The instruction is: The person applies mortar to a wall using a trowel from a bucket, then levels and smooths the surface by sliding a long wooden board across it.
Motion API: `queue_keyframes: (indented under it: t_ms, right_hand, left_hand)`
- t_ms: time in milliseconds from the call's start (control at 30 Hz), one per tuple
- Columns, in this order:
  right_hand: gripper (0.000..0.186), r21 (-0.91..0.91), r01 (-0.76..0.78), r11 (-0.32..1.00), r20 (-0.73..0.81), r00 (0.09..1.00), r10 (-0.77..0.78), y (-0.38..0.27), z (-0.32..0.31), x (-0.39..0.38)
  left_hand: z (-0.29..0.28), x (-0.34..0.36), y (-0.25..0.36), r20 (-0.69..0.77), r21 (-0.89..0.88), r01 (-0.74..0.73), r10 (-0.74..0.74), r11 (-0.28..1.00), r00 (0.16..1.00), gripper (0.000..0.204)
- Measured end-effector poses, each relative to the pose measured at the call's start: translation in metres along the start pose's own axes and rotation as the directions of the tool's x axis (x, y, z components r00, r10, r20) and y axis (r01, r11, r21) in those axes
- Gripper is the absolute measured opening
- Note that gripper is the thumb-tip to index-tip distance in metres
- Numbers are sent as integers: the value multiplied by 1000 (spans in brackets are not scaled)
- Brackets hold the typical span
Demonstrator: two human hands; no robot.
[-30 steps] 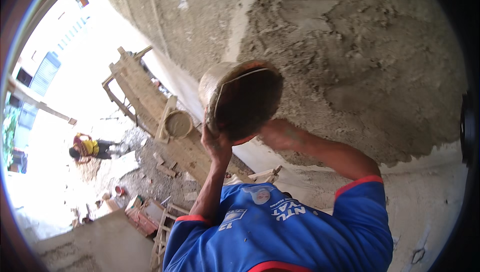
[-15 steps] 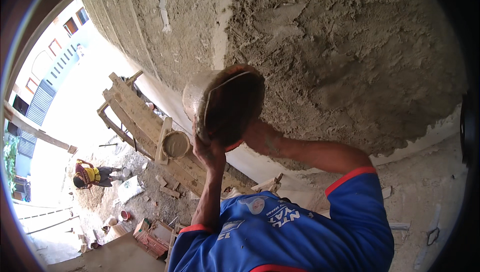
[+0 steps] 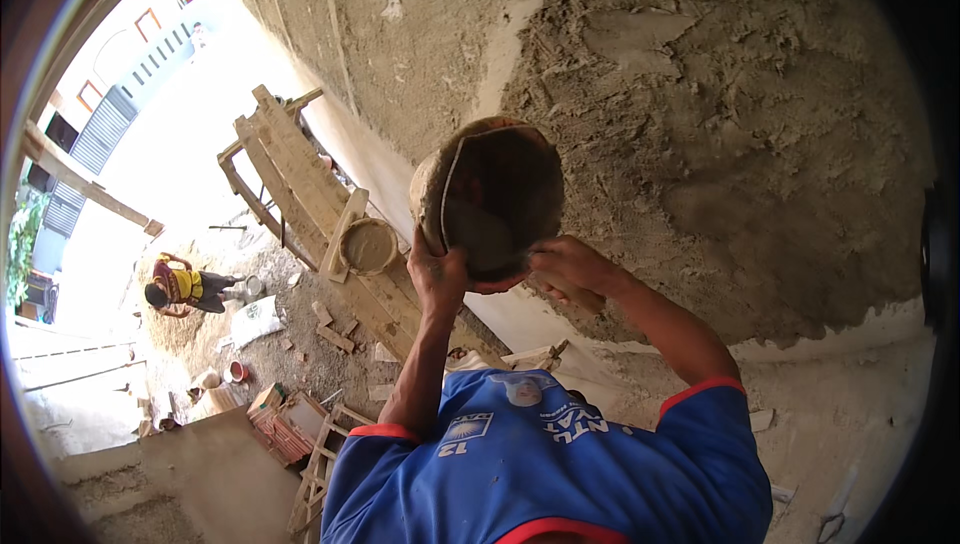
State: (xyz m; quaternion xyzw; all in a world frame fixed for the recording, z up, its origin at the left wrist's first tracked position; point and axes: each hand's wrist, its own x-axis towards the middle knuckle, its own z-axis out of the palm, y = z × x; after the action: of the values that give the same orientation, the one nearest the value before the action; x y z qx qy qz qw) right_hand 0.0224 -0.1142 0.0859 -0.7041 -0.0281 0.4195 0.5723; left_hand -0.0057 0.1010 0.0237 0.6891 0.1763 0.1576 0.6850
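While the left hand grips a round, mortar-crusted bucket by its rim, tilted before the rough, lumpy plastered wall, the right hand curls tight around a stubby wooden handle (far end lost in shadow).

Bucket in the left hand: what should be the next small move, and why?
Perhaps the right hand should scoop inside the bucket with its brown-handled tool: the left hand holds the bucket tilted, and the right hand is at its open mouth.
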Motion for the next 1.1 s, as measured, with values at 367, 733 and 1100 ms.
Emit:
queue_keyframes:
  t_ms: [367, 733, 1100]
  right_hand:
    - [35, -363, -134, 922, -74, 991, 115, -81, -38, -35]
    - [42, -975, 125, 181, 116, 991, -62, -289, 43, -80]
    - [60, -734, -423, 532, -675, 547, -495, -343, -65, -101]
  left_hand:
    - [-44, 8, 9, -62, -455, 14, -47, 890, 997, 49]
    - [-86, 10, -63, -234, -438, 65, -184, 897, 955, 54]
    - [-104, -11, -117, -253, -381, 242, -353, 892, 901, 58]
